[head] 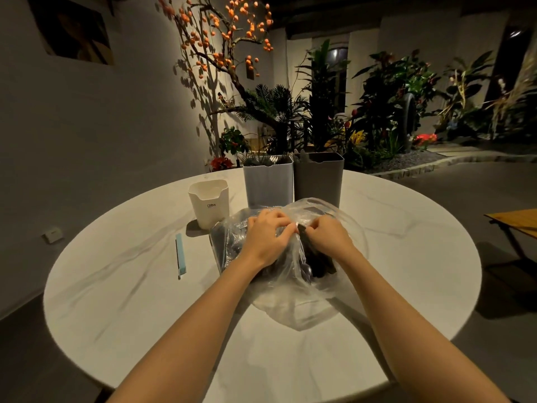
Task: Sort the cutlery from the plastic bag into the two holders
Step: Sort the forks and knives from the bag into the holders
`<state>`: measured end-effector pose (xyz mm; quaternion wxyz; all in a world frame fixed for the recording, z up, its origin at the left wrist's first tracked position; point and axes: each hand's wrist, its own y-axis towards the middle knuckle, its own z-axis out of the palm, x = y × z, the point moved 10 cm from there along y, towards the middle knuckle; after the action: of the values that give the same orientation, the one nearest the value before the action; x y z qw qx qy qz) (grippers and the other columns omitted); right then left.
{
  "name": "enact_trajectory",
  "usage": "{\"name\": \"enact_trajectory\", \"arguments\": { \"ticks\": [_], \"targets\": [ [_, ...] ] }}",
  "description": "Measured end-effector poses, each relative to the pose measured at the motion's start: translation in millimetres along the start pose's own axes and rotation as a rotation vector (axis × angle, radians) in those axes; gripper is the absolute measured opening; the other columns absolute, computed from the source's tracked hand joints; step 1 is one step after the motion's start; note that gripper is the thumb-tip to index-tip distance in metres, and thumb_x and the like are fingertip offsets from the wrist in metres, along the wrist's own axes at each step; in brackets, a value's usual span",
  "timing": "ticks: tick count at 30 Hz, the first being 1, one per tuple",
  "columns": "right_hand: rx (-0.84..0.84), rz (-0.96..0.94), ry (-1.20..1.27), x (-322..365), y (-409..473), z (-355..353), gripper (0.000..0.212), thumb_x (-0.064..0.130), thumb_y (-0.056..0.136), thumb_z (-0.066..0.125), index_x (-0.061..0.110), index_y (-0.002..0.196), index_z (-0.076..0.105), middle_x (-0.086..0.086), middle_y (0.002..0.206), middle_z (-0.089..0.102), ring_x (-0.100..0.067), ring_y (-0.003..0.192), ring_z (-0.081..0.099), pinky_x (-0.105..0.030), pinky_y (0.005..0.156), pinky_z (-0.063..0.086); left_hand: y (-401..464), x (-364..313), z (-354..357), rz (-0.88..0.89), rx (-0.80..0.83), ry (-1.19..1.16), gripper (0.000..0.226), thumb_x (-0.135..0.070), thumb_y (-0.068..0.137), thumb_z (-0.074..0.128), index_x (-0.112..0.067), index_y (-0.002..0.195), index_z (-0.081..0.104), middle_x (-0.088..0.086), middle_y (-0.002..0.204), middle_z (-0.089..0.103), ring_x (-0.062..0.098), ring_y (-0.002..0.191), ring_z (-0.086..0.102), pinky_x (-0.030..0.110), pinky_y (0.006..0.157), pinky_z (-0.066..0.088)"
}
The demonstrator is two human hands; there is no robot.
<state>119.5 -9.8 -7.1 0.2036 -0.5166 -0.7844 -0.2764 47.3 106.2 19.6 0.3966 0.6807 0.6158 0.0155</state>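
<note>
While both hands pinched the plastic bag (293, 286) at its top, we saw the left hand (266, 234) and the right hand (327, 235) closed on the thin film, almost touching each other. Under the grip lay the dark cutlery (316, 264), on the table (116, 301). We judged the film soft and slippery, easy to tear, so the pieces are better taken by their stiff handles. Just behind the grip stood the light holder (267, 181) and the grey holder (318, 178); left of it a white cup (208, 203) stood near.
</note>
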Motion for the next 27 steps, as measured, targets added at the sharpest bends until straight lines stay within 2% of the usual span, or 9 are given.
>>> {"name": "enact_trajectory", "arguments": {
  "ticks": [2, 5, 9, 11, 14, 16, 18, 21, 27],
  "targets": [
    [0.064, -0.03, -0.139, 4.0, -6.3, 9.8, 0.03, 0.035, 0.095, 0.049, 0.014, 0.076, 0.056, -0.006, 0.081, 0.057, -0.022, 0.078, 0.054, -0.032, 0.068, 0.045, -2.8, 2.0, -0.4, 0.022, 0.028, 0.057, 0.039, -0.041, 0.088, 0.039, -0.021, 0.091, 0.072, -0.007, 0.103, 0.063, 0.008, 0.1, 0.047, 0.03, 0.09, 0.022],
    [0.152, -0.055, -0.255, 9.2, -16.6, 20.3, 0.046, 0.059, 0.093, 0.042, 0.015, 0.089, 0.056, -0.006, 0.094, 0.054, -0.021, 0.087, 0.052, -0.032, 0.069, 0.043, -7.2, 2.2, -5.3, 0.039, 0.021, 0.11, 0.041, -0.037, 0.088, 0.036, -0.016, 0.088, 0.071, -0.005, 0.097, 0.065, 0.011, 0.093, 0.052, 0.032, 0.093, 0.024],
    [0.222, -0.063, -0.303, 9.1, -17.9, 28.4, 0.052, 0.061, 0.091, 0.045, 0.011, 0.097, 0.061, -0.003, 0.096, 0.062, -0.02, 0.089, 0.056, -0.035, 0.077, 0.051, -7.9, 2.2, -12.3, 0.001, -0.018, 0.092, 0.044, -0.039, 0.089, 0.038, -0.012, 0.078, 0.072, -0.004, 0.086, 0.065, 0.014, 0.082, 0.055, 0.034, 0.094, 0.027],
    [0.247, -0.055, -0.268, 5.9, -13.7, 31.7, 0.047, 0.058, 0.091, 0.049, 0.013, 0.098, 0.061, -0.004, 0.094, 0.063, -0.022, 0.088, 0.06, -0.036, 0.08, 0.052, -8.0, 3.2, -8.4, 0.007, 0.038, 0.125, 0.033, -0.036, 0.087, 0.043, -0.017, 0.074, 0.066, -0.006, 0.094, 0.064, 0.014, 0.089, 0.055, 0.033, 0.095, 0.025],
    [0.269, -0.051, -0.226, 3.4, -10.3, 30.5, 0.038, 0.047, 0.094, 0.053, 0.01, 0.098, 0.06, -0.007, 0.092, 0.062, -0.024, 0.085, 0.059, -0.035, 0.077, 0.049, -12.8, 0.3, 2.0, 0.009, 0.167, 0.176, 0.011, -0.024, 0.087, 0.051, -0.023, 0.095, 0.058, -0.005, 0.114, 0.057, 0.014, 0.102, 0.047, 0.031, 0.098, 0.017],
    [0.273, -0.046, -0.19, 3.2, -9.7, 28.9, 0.03, 0.038, 0.097, 0.052, 0.009, 0.096, 0.058, -0.008, 0.089, 0.06, -0.023, 0.082, 0.055, -0.033, 0.073, 0.044, -17.5, -2.8, 6.4, -0.032, 0.231, 0.168, 0.031, -0.014, 0.089, 0.052, -0.021, 0.119, 0.051, -0.003, 0.126, 0.053, 0.014, 0.104, 0.039, 0.033, 0.104, 0.017],
    [0.272, -0.013, -0.163, 0.5, -9.2, 28.4, 0.027, 0.032, 0.097, 0.05, 0.011, 0.08, 0.052, -0.005, 0.079, 0.055, -0.023, 0.079, 0.052, -0.032, 0.071, 0.041, -19.9, -6.1, 5.9, -0.062, 0.247, 0.149, 0.042, -0.011, 0.09, 0.05, -0.019, 0.131, 0.044, -0.001, 0.132, 0.052, 0.018, 0.114, 0.04, 0.037, 0.107, 0.019],
    [0.257, 0.033, -0.179, 0.0, -8.6, 28.8, 0.034, 0.036, 0.095, 0.044, 0.018, 0.066, 0.044, -0.004, 0.079, 0.056, -0.024, 0.081, 0.054, -0.033, 0.073, 0.042, -22.6, -7.9, 8.0, -0.074, 0.272, 0.142, 0.046, -0.013, 0.091, 0.049, -0.019, 0.135, 0.041, 0.001, 0.133, 0.052, 0.02, 0.122, 0.041, 0.037, 0.107, 0.02],
    [0.299, 0.021, -0.296, 6.0, -9.1, 30.6, 0.045, 0.059, 0.091, 0.05, 0.015, 0.093, 0.058, -0.002, 0.091, 0.062, -0.023, 0.087, 0.058, -0.034, 0.076, 0.045, -26.5, -5.3, 11.0, -0.115, 0.305, 0.146, 0.047, -0.021, 0.095, 0.05, -0.022, 0.139, 0.036, 0.004, 0.139, 0.048, 0.024, 0.126, 0.037, 0.04, 0.11, 0.019]
  ]
}}
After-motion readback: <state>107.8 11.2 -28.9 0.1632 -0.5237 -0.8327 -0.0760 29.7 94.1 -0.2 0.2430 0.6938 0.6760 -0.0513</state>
